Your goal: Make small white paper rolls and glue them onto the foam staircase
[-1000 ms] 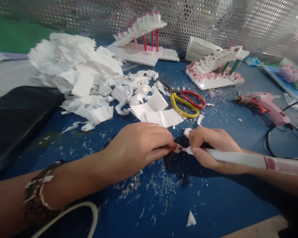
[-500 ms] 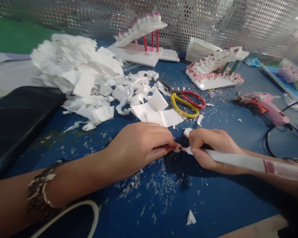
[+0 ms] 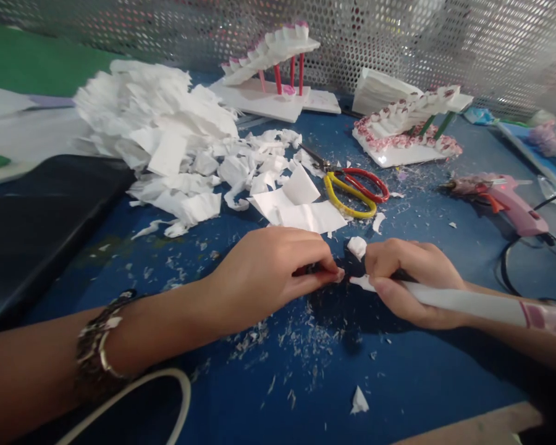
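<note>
My right hand is closed around a white marker pen with a dark red band; its small reddish tip points left. Facing it, my left hand is closed in a pinch on a tiny pale piece of paper, mostly hidden by the fingertips. A narrow gap separates the pen tip from that piece. Just beyond my right fingers lies a small crumpled paper wad. Folded white paper and scissors with one red and one yellow handle rest behind my hands.
A big heap of torn white paper covers the back left, beside a black flat object. Two white stair models stand at the back. A pink glue gun with its cord lies right. Paper shreds litter the blue table.
The pen tip has drawn back from the piece in my left fingers, opening a gap. My right hand has shifted right, uncovering the paper wad. The whole view has slid slightly.
</note>
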`<state>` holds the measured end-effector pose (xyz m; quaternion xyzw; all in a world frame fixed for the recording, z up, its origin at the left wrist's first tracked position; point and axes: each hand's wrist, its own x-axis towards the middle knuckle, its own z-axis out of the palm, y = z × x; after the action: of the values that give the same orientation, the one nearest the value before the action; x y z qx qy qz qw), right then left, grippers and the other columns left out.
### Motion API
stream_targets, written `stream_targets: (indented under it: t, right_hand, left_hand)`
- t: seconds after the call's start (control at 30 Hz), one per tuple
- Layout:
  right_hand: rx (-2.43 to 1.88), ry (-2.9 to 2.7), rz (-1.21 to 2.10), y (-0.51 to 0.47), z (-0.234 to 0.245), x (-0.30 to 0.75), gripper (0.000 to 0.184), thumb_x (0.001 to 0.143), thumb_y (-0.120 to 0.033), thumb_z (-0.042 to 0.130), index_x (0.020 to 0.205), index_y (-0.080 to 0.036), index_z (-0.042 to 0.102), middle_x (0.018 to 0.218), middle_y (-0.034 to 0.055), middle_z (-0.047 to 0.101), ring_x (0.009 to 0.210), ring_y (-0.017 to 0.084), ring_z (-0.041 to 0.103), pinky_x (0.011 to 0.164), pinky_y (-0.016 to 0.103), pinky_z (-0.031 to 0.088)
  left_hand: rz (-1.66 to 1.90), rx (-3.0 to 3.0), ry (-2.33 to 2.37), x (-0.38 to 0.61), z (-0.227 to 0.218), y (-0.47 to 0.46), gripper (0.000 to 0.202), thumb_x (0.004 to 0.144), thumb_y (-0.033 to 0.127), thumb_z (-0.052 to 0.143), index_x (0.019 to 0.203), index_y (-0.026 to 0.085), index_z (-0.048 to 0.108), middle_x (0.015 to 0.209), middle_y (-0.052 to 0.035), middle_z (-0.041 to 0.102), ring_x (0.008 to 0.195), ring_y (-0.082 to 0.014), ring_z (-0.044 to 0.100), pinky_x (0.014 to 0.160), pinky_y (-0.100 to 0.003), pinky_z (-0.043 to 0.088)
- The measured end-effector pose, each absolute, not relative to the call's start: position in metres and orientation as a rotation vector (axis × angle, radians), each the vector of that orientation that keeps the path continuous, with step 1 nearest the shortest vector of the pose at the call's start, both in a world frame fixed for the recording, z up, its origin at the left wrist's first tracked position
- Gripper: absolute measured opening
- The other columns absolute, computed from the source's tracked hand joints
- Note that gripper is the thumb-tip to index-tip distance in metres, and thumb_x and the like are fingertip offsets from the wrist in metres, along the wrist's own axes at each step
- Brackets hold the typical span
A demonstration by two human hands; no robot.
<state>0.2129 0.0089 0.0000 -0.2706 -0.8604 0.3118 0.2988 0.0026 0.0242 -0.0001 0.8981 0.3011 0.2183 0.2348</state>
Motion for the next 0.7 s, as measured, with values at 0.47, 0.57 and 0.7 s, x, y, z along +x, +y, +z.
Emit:
stream_targets:
  t: [0.47,0.57,0.7]
  right_hand:
    - [-0.681,-2.306,0.727,0.0104,0.0005,0.2086,0.015,0.075,-0.010,0.044,0.065,-0.018,0.038,0.059,-0.0036,0.045,0.051,0.005,0.042,0.048,0.017,0.037]
    - [-0.782,-2.301,0.673,0.0093,0.0011,0.2079,0.015,0.074,-0.008,0.044,0.065,-0.019,0.038,0.058,-0.0039,0.044,0.050,0.006,0.043,0.047,0.018,0.037]
    - [-0.720,-2.321,0.640,0.0074,0.0030,0.2063,0.015,0.074,-0.009,0.043,0.064,-0.019,0.038,0.057,-0.0031,0.046,0.050,0.006,0.044,0.047,0.018,0.038]
  left_hand:
    - [0.606,2.371,0.882,0.0043,0.0010,0.0234,0.007,0.078,0.017,0.058,0.073,0.016,0.063,0.072,0.0026,0.066,0.067,-0.0090,0.058,0.061,-0.017,0.039]
    - [0.595,2.367,0.875,0.0043,0.0012,0.0238,0.006,0.078,0.016,0.058,0.074,0.017,0.064,0.073,0.0034,0.066,0.067,-0.0080,0.058,0.061,-0.016,0.039]
    - [0.593,2.375,0.903,0.0053,0.0007,0.0250,0.008,0.078,0.019,0.058,0.072,0.016,0.063,0.071,0.0028,0.065,0.065,-0.0089,0.057,0.060,-0.017,0.039]
